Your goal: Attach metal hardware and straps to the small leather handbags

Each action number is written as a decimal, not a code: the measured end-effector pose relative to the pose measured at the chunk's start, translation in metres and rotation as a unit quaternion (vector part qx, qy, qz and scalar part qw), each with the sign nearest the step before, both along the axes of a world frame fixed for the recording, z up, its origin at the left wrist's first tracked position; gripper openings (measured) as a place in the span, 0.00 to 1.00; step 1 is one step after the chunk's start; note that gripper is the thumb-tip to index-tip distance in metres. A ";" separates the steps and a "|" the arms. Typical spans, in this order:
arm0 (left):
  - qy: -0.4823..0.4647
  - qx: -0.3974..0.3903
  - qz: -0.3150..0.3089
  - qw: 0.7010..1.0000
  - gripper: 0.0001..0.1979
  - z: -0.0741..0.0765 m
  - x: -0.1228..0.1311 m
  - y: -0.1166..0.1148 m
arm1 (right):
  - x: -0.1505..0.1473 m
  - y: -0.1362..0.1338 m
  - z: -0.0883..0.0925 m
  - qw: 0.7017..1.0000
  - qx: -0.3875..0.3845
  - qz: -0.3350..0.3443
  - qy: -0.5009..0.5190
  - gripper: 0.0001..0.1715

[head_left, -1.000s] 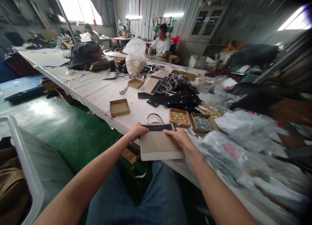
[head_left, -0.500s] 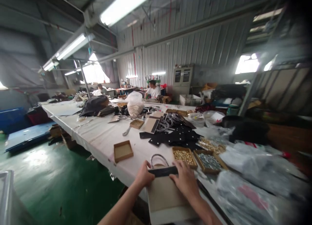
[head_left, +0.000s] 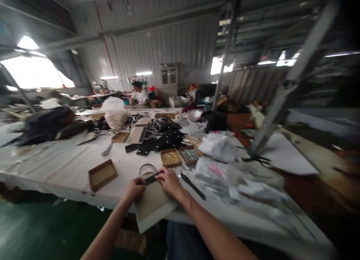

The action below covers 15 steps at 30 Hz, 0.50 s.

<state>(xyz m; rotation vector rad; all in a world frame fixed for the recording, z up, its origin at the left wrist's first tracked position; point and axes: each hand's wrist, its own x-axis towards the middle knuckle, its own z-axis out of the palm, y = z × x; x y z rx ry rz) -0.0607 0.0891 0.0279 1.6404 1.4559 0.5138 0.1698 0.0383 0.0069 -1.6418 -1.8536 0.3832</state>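
Observation:
A beige panel (head_left: pixel 154 200) with a black strip (head_left: pixel 152 178) along its top edge lies at the table's near edge, tilted. A looped handle (head_left: pixel 148 166) sticks up beyond the strip. My left hand (head_left: pixel 135 188) is closed on the strip's left end. The fingers of my right hand (head_left: pixel 168 180) grip the strip's right part. Just beyond my hands stand a box of gold-coloured small pieces (head_left: pixel 170 158) and a box of silver-coloured ones (head_left: pixel 190 155). An open cardboard box (head_left: pixel 102 176) with nothing visible in it is to the left.
A black-handled tool (head_left: pixel 192 185) lies right of my right hand, near clear plastic bags (head_left: pixel 216 177). Black pieces with white dots (head_left: pixel 165 140) and a stuffed plastic bag (head_left: pixel 116 115) are farther back. A person (head_left: pixel 140 94) sits beyond the table. A metal post (head_left: pixel 274 113) rises at the right.
The view has swung to the right, so the table and boxes appear farther left. Both hands still hold the panel's black strip, and the panel now looks more slanted.

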 end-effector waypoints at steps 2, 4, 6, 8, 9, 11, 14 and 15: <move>0.001 0.022 -0.008 1.000 0.09 -0.014 -0.002 0.008 | 0.003 0.002 -0.008 1.000 -0.007 -0.018 0.003 0.12; 0.017 0.024 -0.020 0.999 0.12 -0.025 -0.003 0.016 | 0.005 0.004 -0.017 1.000 -0.004 -0.030 0.006 0.11; 0.029 0.019 -0.021 0.999 0.15 -0.029 -0.004 0.020 | 0.005 0.002 -0.019 0.999 0.008 -0.034 0.010 0.11; 0.033 0.012 -0.013 0.999 0.18 -0.028 -0.004 0.021 | 0.005 -0.004 -0.012 0.999 0.021 -0.025 0.013 0.12; 0.032 0.007 -0.009 0.999 0.19 -0.028 -0.004 0.022 | 0.007 -0.010 -0.007 0.999 0.031 -0.019 0.017 0.14; 0.031 -0.003 -0.002 1.000 0.20 -0.029 -0.004 0.023 | 0.014 -0.030 0.003 0.996 0.074 -0.022 0.034 0.18; 0.030 -0.009 0.002 1.000 0.20 -0.035 -0.005 0.028 | 0.036 -0.085 0.012 0.980 0.166 -0.077 0.082 0.18; 0.030 -0.007 0.003 1.000 0.21 -0.037 -0.005 0.029 | 0.046 -0.108 0.011 0.973 0.184 -0.100 0.101 0.16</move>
